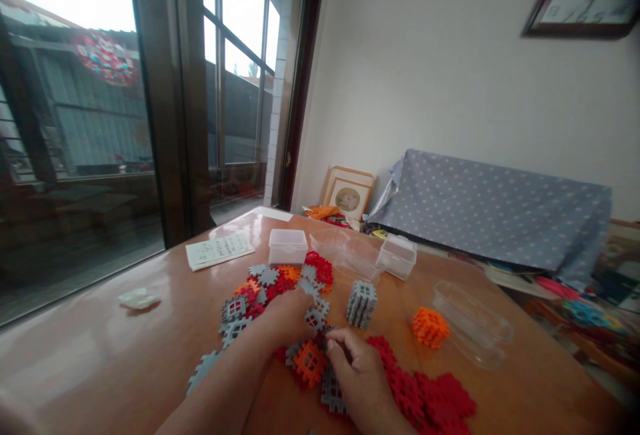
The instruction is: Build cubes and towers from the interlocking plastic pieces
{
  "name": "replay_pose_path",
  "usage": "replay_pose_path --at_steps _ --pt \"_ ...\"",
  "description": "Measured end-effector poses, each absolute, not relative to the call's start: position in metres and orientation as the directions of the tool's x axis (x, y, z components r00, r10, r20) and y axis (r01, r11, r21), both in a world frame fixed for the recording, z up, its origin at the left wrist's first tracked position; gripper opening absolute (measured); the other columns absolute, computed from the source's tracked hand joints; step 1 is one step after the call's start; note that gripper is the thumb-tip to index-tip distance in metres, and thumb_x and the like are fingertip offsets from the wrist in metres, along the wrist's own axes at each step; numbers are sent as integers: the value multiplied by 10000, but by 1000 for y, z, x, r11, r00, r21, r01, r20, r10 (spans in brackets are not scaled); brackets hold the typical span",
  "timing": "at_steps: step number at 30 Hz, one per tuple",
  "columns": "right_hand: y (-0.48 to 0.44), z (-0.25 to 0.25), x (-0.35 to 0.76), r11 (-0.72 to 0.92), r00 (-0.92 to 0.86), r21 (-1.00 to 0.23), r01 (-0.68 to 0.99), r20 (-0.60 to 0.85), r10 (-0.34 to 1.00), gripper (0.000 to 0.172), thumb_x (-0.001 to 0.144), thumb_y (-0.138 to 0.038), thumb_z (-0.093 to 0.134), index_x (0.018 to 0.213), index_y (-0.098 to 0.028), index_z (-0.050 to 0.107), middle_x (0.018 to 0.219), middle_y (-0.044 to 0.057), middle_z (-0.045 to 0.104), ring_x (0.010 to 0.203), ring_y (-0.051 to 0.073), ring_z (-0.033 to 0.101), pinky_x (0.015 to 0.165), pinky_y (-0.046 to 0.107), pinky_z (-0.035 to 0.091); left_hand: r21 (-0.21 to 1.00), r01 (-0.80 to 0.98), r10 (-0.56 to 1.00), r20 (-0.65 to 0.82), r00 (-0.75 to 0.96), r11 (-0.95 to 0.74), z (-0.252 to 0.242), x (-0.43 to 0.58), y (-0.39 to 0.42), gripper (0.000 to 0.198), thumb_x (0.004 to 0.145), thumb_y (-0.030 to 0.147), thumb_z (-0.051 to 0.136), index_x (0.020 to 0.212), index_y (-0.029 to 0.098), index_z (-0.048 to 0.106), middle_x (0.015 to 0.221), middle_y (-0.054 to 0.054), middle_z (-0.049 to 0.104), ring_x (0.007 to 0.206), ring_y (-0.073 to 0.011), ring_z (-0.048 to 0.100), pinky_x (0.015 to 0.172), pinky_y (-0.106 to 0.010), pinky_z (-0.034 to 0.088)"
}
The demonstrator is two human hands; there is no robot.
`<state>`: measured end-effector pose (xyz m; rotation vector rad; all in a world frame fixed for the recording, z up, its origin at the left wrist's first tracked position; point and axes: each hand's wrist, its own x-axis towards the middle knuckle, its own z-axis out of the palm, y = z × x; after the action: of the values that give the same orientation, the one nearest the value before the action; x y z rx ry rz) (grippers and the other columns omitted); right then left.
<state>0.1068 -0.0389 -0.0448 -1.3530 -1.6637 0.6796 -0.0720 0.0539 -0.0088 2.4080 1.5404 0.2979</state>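
My left hand [287, 318] lies palm down on the near edge of the tile pile [273, 285], knuckles up. Its fingers are tucked out of sight among the pieces, so I cannot tell whether they grip anything. My right hand [361, 373] sits nearer to me and to the right, its fingers [336, 348] curled in together with thumb against forefinger. Whether a tile edge is pinched there I cannot tell.

The grey tile [316, 318] lies flat on the counter [150, 348] in the gap between both hands, just beyond my right fingertips and touching the right side of my left hand. It is square, with no long side to speak of, and the left hand is the closer one. An orange tile [310, 361] lies flat just left of my right fingers, below the left hand.

Farther right stand a grey cube [361, 303] and an orange cube [430, 327], well apart from each other. Red tiles [430, 398] spread near right of my right hand.
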Motion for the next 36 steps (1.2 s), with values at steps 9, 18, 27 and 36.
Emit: replay_pose_path --at_steps 9,18,27,36 --pt "-40 -40 103 291 -56 -817 498 304 951 229 928 -312 504 873 -226 709 777 8 701 768 192 647 682 256 428 500 766 902 83 423 -405 -14 -71 58 362 604 314 746 959 251 717 1036 -85 684 915 -273 640 747 -305 452" --pt "-40 -40 103 300 -84 -796 525 303 949 216 922 -276 504 851 -222 700 781 10 688 767 183 636 690 251 416 494 760 902 147 405 -422 -26 -70 65 300 564 249 732 837 217 613 904 -42 643 794 -207 572 633 -261 342" --pt "-41 -39 103 299 -56 -823 483 312 948 222 929 -300 513 846 -209 698 769 2 667 752 173 609 678 242 402 861 468 946 41 322 -197 -19 -62 67 172 688 139 562 846 197 524 570 81 469 487 -97 420 482 -223 249" --pt "-34 -33 113 147 115 -988 49 152 982 316 910 -499 569 834 -199 631 734 -20 585 709 154 526 649 229 418 978 -199 943 13 334 57 9 -40 45 406 713 305 748 1046 184 549 693 70 543 538 -59 456 531 -194 322"
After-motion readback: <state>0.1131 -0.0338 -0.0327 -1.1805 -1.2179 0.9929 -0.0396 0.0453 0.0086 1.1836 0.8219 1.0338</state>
